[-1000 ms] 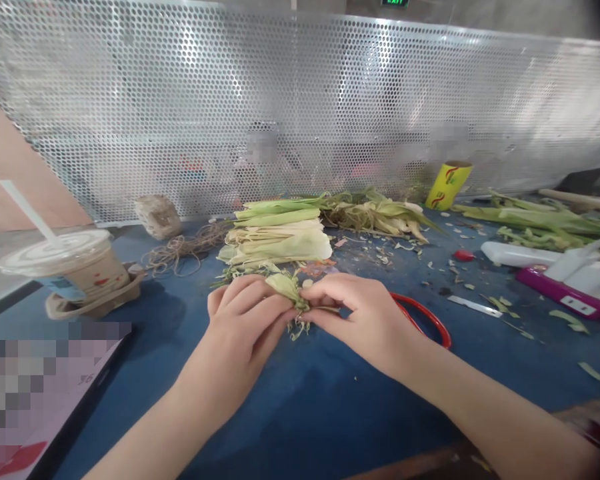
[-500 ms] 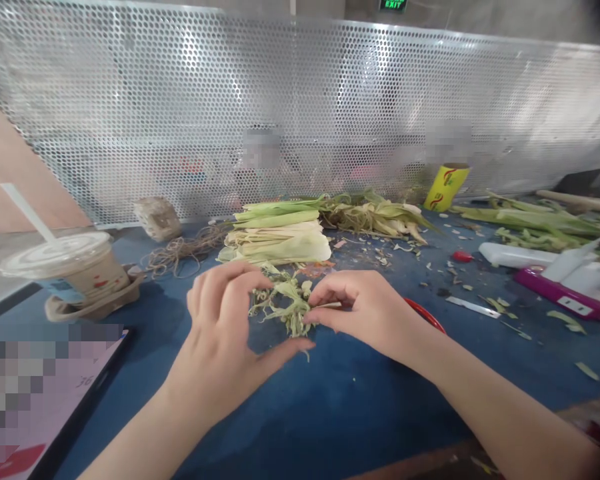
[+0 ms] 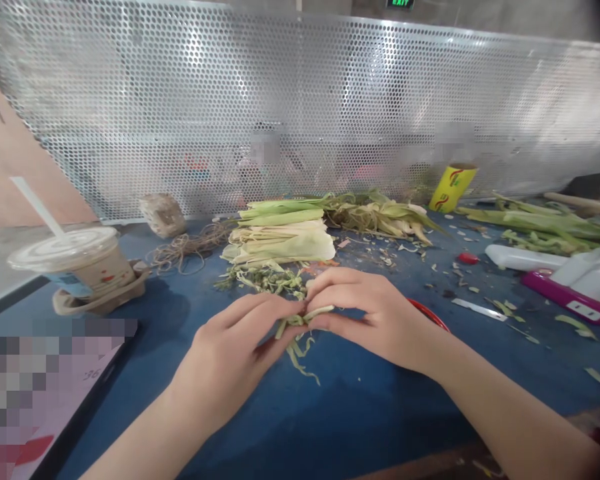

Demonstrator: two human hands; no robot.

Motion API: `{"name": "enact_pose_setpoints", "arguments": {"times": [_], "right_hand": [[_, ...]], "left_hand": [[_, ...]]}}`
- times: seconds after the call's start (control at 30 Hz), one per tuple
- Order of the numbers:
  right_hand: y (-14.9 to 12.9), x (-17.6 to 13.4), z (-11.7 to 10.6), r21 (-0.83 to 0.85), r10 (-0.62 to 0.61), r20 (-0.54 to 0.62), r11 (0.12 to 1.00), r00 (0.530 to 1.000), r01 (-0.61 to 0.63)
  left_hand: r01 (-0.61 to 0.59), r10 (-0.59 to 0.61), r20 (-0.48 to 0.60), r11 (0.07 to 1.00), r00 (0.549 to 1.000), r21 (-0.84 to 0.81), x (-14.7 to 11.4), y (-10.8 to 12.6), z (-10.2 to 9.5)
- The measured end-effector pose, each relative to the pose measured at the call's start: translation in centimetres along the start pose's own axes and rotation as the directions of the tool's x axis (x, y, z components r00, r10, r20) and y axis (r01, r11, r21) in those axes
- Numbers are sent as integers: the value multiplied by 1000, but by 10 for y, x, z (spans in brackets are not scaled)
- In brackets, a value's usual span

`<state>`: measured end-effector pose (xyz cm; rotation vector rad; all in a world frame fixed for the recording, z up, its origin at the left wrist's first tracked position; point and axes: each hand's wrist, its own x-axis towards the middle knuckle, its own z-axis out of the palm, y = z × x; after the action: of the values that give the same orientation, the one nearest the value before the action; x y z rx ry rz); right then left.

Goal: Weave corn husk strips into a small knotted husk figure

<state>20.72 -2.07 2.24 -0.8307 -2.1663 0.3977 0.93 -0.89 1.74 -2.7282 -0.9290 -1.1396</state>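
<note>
Between my two hands is a small bundle of pale green, curling husk strips, held just above the blue table. My left hand pinches it from the left, thumb below and fingers above. From the other side, my right hand grips the same bundle with thumb and fingertips; a short pale stalk end pokes out there. Thin strips dangle beneath the fingers. Right behind lies a heap of darker green shredded plant pieces, and beyond it a neat stack of flat corn husks. My fingers partly cover the bundle.
At left stand a lidded drink cup in a cardboard holder and a tablet. Tangled twine lies behind. Rightward are a craft knife, a purple power strip, a yellow tube and scattered scraps. A perforated metal screen closes the back.
My left hand has closed from a wide-open curve onto the husk bundle. The bundle is now gripped between both hands, with strips hanging down, and the heap behind shows more.
</note>
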Motion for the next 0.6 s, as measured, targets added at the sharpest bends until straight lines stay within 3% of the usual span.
{"name": "enact_pose_setpoints", "arguments": {"times": [0.1,0.23,0.43,0.6], "right_hand": [[1,-1,-1,-45,-38,-64,998,997,35],[2,-1,-6,-94,-9,-160,996,987,-6],[-5,-1,6,140,115,-106,985,988,-99],[-5,-4,19,49,74,-140,996,987,-68]], "left_hand": [[9,-9,-7,1000,1000,4,3,0,-1],[-8,8,8,1000,1000,28,4,-4,-3],[-97,121,-79,962,990,254,-2,0,-3],[-118,157,-102,944,982,309,-3,5,1]]}}
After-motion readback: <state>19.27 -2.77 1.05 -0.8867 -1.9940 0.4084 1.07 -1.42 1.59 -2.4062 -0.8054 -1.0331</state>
